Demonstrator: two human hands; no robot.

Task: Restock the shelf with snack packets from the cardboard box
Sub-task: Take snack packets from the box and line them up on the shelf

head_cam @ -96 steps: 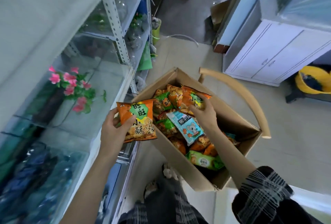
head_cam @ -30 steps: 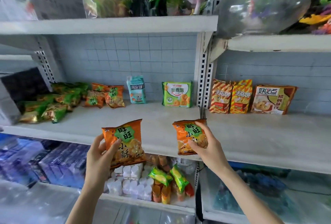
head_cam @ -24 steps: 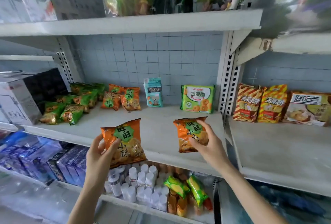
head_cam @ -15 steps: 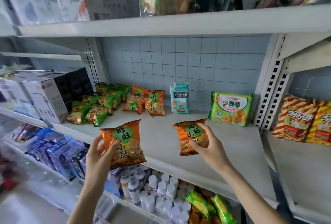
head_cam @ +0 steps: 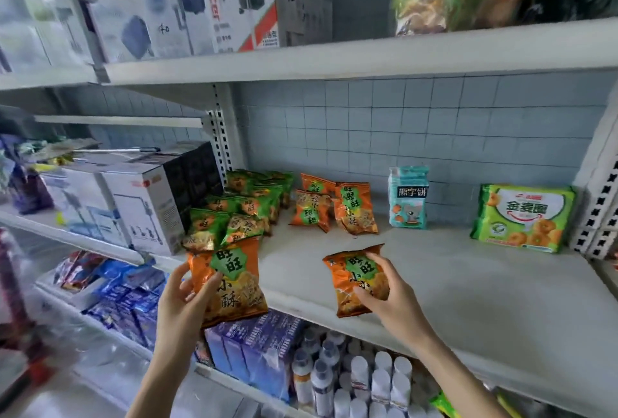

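Head view is showing the person closing in on the shelf (head_cam: 468, 283): compared with a moment ago, the standing orange packets (head_cam: 354, 208) at the far side are now lining up almost straight beyond the hands. The left hand (head_cam: 182, 304) is gripping one orange snack packet (head_cam: 230, 280) at the shelf's near edge. To its right, the right hand (head_cam: 388, 297) is pinching a second packet (head_cam: 357, 278) over the bare board. Neither is placed yet; setting them by the matching orange ones is looking likely. The cardboard box is out of frame.
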